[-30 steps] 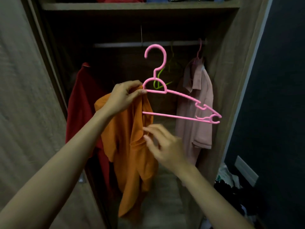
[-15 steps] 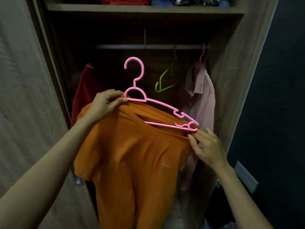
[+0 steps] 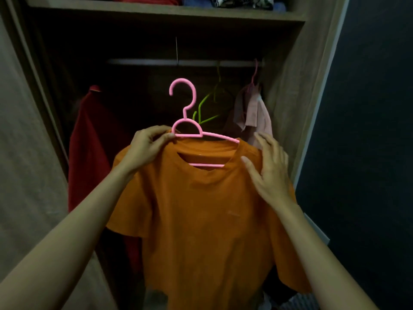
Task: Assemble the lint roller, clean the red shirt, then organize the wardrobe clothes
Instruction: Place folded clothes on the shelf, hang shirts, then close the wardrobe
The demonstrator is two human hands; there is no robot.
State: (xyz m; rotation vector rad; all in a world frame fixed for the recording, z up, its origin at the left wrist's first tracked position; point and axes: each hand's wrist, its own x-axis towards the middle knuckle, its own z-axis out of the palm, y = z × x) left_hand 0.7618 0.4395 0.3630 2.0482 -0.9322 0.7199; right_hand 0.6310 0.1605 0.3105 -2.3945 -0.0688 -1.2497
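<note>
An orange T-shirt [image 3: 201,220] hangs spread on a pink hanger [image 3: 185,121] in front of the open wardrobe. My left hand [image 3: 149,146] grips the hanger's left arm together with the shirt's left shoulder. My right hand [image 3: 268,171] lies on the shirt's right shoulder with fingers spread, pressing the cloth over the hanger's right end. The hanger's hook is free, below the wardrobe rail [image 3: 183,62]. The red shirt [image 3: 93,153] hangs at the left of the rail, partly behind the orange shirt. No lint roller is in view.
A pale pink shirt [image 3: 252,117] hangs at the right end of the rail, a bare green hanger [image 3: 205,110] beside it. Folded clothes [image 3: 241,1] sit on the top shelf. The wardrobe's wooden sides frame the opening. More cloth lies at the bottom right [image 3: 297,303].
The orange shirt went from a bunched bundle to fully spread over the pink hanger. My right hand pulled the cloth over the right end and now rests on that shoulder. The hanger turned level.
</note>
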